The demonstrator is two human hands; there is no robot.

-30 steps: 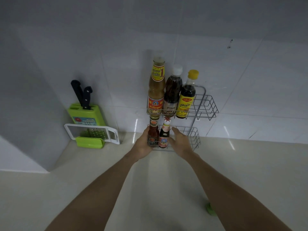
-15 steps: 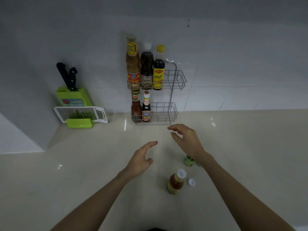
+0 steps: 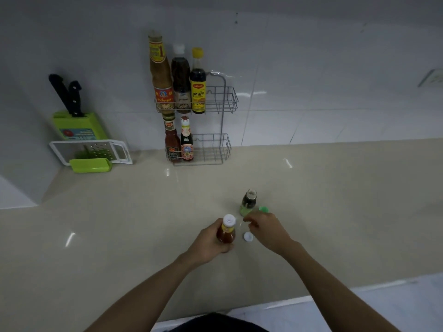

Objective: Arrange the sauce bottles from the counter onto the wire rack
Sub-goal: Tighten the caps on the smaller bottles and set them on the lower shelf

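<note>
Hands come off the rack and drop to the near counter

A second ago both hands were at the lower shelf; now the left hand (image 3: 208,243) has closed around the small red sauce bottle (image 3: 226,232) standing on the counter (image 3: 119,224), and the right hand (image 3: 268,230) hangs just right of it, fingers loosely curled above the loose white cap (image 3: 248,236), its grip empty.

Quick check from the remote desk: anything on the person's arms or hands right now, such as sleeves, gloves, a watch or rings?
Nothing worn shows. Both forearms are bare from the bottom edge of the picture to the wrists, with no sleeves or cuffs. The left hand and right hand are bare too: no gloves, watch or wristband. The light is dim, so a thin ring could go unseen.
</note>
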